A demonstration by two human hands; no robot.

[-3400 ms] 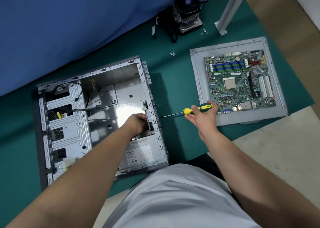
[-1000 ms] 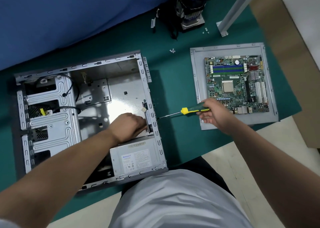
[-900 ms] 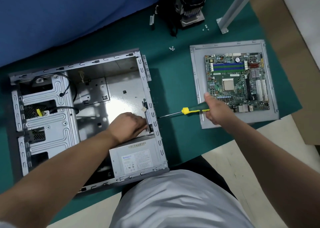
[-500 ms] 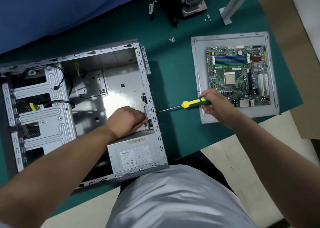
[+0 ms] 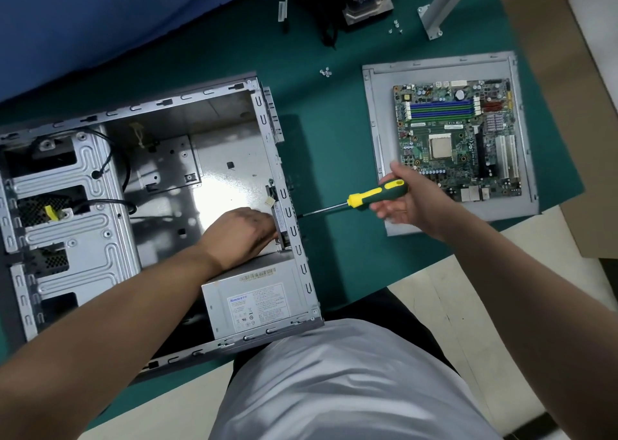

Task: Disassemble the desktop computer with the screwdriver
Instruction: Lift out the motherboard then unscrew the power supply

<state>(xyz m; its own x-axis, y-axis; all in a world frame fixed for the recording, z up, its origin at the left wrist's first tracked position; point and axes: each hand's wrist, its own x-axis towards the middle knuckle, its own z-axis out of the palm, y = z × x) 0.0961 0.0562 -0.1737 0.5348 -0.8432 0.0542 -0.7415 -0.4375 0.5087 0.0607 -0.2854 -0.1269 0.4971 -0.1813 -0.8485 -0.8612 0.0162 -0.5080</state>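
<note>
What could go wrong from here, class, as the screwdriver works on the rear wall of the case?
1. The right hand grips only the handle end of the screwdriver, so the tip may slip off.
2. The left hand rests inside the case directly behind that wall; a slip might jab it.
3. Loose screws on the mat could get lost.

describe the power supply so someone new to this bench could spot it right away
Start at the open metal computer case lying on the green mat. In its near right corner, just below the left hand, sits the power supply: the only closed grey box there, with a white printed label on top.
</note>
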